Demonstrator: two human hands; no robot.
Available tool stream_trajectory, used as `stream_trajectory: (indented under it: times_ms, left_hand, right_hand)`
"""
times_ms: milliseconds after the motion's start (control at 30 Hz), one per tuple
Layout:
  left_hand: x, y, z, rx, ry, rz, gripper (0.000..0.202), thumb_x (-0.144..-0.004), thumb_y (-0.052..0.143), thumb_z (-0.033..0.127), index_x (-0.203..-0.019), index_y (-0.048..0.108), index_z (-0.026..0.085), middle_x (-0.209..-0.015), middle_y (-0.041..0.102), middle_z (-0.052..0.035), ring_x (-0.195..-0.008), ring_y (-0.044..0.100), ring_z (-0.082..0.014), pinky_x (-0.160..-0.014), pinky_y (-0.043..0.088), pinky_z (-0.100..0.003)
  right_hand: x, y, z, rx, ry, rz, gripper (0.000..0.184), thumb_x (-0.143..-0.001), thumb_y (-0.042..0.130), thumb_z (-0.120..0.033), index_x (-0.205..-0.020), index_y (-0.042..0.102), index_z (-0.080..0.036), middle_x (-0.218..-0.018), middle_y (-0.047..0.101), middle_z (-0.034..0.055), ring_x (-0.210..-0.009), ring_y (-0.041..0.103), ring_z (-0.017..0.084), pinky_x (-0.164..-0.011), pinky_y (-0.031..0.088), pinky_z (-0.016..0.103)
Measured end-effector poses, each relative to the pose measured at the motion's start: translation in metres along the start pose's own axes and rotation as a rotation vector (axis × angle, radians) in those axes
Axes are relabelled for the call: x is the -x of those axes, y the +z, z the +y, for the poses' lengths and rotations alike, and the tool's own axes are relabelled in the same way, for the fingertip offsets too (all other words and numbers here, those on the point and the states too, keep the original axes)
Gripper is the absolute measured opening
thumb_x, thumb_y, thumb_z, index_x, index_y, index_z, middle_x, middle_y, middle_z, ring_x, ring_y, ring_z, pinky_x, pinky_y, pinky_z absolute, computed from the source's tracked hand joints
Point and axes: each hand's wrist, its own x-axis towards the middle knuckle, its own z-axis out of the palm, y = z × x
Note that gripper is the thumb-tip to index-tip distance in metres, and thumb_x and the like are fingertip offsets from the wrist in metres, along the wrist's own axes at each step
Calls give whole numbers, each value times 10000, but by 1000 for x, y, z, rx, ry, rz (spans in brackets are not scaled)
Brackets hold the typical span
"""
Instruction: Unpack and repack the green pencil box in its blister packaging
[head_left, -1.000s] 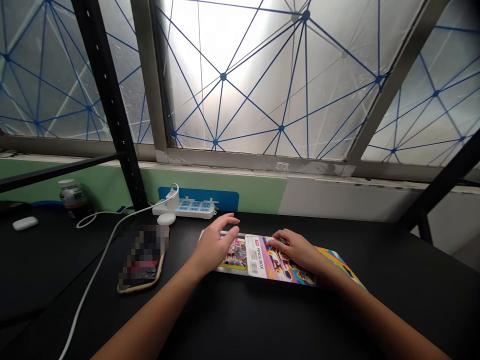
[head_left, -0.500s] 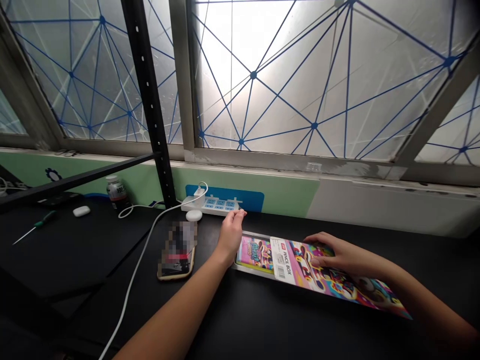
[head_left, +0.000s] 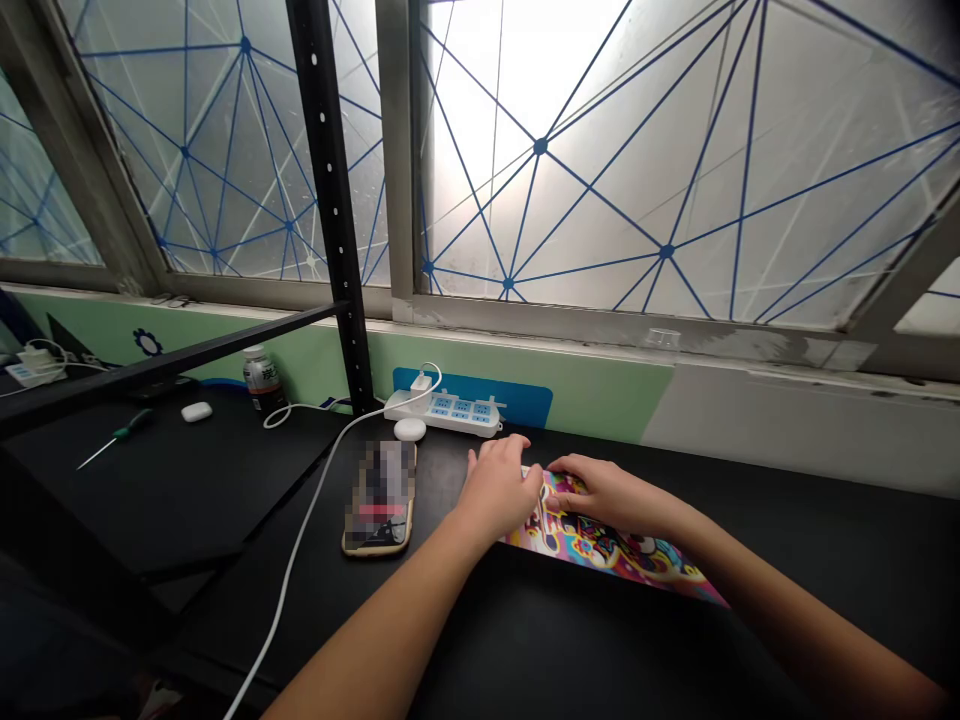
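A flat, brightly printed pencil box [head_left: 607, 548] lies on the black desk [head_left: 525, 640] in front of me. My left hand [head_left: 501, 488] rests curled over its left end, covering that end. My right hand [head_left: 607, 492] lies on the box's top just to the right, fingers bent and pressed down near the left hand's fingertips. Both hands touch the box; the inner tray seen earlier is hidden under them.
A phone [head_left: 380, 500] lies left of the box, with a white cable [head_left: 300, 540] running to a white power strip [head_left: 450, 408] by the wall. A small white puck [head_left: 409, 429], a bottle [head_left: 261, 376], an earbud case [head_left: 196, 411] and a screwdriver [head_left: 114, 438] sit farther left. A black rack post [head_left: 334, 220] stands behind.
My left hand moved from the box's far left edge onto its left end. The tray that stuck out on the left no longer shows. The view shifted leftward.
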Motion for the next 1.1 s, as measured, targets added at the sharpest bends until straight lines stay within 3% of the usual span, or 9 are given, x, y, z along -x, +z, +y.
stream_trajectory:
  times_ms: [100,200,333,467,600,700,800,933,1100]
  left_hand:
    - [4,0,0,-183,44,-58,298,-883,600,274,-1158,632,164,-1165,672,-168,-1184,533,-388,-1060,289,-640]
    - [5,-4,3,-268,94,-93,288,-909,624,348,-1151,635,192,-1098,669,-132,-1107,558,-346,-962,425,-514]
    - [7,-9,18,-378,314,20,195,-946,624,366,-1085,632,230,-1077,636,-73,-1052,542,-268,-899,443,-399]
    - [15,-11,30,-511,488,78,108,-955,614,323,-943,620,216,-999,627,-61,-970,539,-254,-869,437,-406]
    - [24,-12,25,-560,547,-53,62,-893,662,231,-937,623,214,-1156,609,-80,-1095,534,-268,-925,428,-400]
    - [24,-15,19,-507,504,-194,233,-822,745,377,-931,614,218,-1121,633,-75,-1061,580,-276,-892,453,-390]
    - [20,-18,15,-471,400,-221,359,-797,755,509,-930,593,217,-965,659,-54,-944,627,-269,-811,472,-368]
    - [14,-17,8,-444,367,-171,444,-830,735,490,-1149,578,224,-1142,658,-84,-1098,589,-284,-905,459,-383]
    - [10,-11,-11,-391,292,-216,829,-784,698,646,-1437,428,213,-1495,460,-155,-1385,376,-355,-1113,304,-524]
  right_hand:
    - [11,-4,14,-12,33,17,549,-789,624,-649,-1134,679,-226,-1169,707,104,-1033,653,323,-862,498,375]
    - [26,-9,28,-30,93,51,501,-728,687,-649,-1025,673,-246,-1032,735,68,-907,674,289,-742,509,336]
    - [50,-11,28,128,117,340,429,-711,731,-548,-1018,605,-275,-1029,720,63,-871,668,296,-693,490,356]
    - [71,1,8,363,0,506,175,-888,555,-402,-1001,590,-273,-1043,706,92,-856,660,298,-692,478,393]
    - [76,23,-5,533,-201,495,128,-879,489,-214,-908,611,-239,-1101,686,128,-920,634,315,-752,510,430]
    - [72,36,-5,537,-292,440,167,-825,542,-165,-941,638,-237,-1120,679,125,-976,623,321,-818,533,458]
    - [71,38,-2,406,-349,331,120,-884,577,-261,-980,646,-247,-1230,649,119,-1113,595,331,-923,514,500]
    - [73,29,4,143,-315,180,233,-917,586,-490,-965,615,-264,-1392,562,89,-1257,528,308,-1007,471,477]
    - [70,9,33,0,-128,242,374,-926,524,-567,-1105,591,-246,-1333,599,131,-1238,548,301,-1038,435,445]
